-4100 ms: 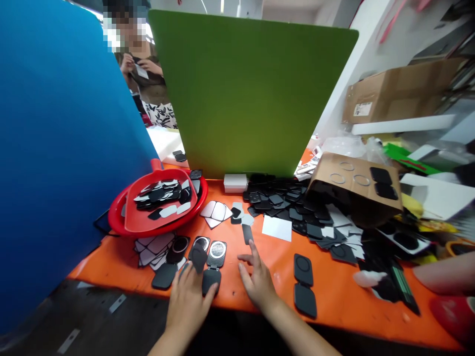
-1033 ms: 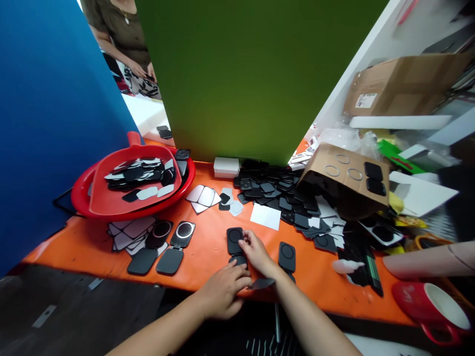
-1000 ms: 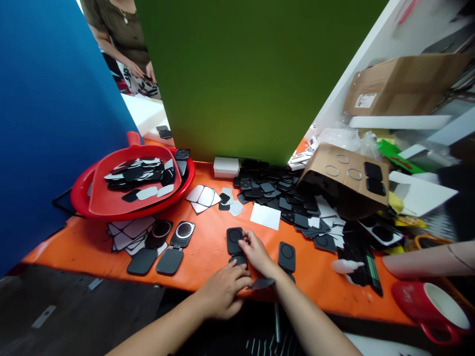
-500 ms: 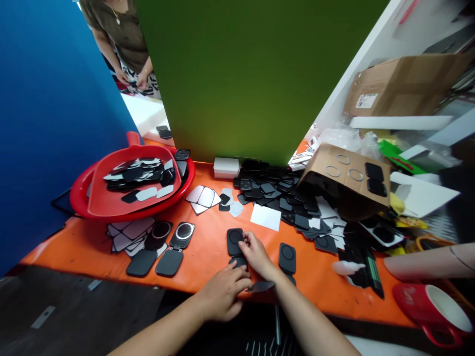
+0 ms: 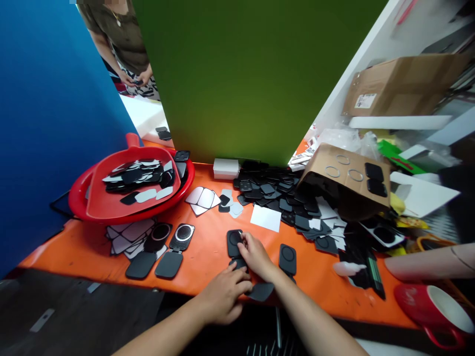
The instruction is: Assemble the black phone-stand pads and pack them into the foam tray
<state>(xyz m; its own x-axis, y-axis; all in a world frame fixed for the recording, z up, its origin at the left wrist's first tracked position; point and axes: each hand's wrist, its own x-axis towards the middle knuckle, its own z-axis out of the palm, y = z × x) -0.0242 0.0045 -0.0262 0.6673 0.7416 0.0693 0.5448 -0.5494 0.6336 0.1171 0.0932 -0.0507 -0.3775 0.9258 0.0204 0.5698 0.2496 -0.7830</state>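
A black two-part folding pad (image 5: 234,243) lies near the front edge of the orange table (image 5: 211,252). My right hand (image 5: 255,255) rests on it, fingers curled and pressing its upper half. My left hand (image 5: 222,298) is curled at the table edge, fingertips touching the pad's lower half. A small dark flat piece (image 5: 261,291) shows below my right wrist, beside my left fingers. A second black folding pad (image 5: 287,259) lies just right of my right hand. Two more open pads (image 5: 168,249) lie to the left.
A red tray (image 5: 111,205) with black and white pieces sits back left. A heap of black pieces (image 5: 282,198), a white card (image 5: 265,217) and a cardboard box (image 5: 347,180) lie behind. A red mug (image 5: 436,311) stands front right. Another person (image 5: 126,44) stands behind the blue and green dividers.
Since four seconds ago my hands shifted from the left pads to the middle pad. Over the last second the dark flat piece under my right wrist turned flatter and wider; hands barely moved.
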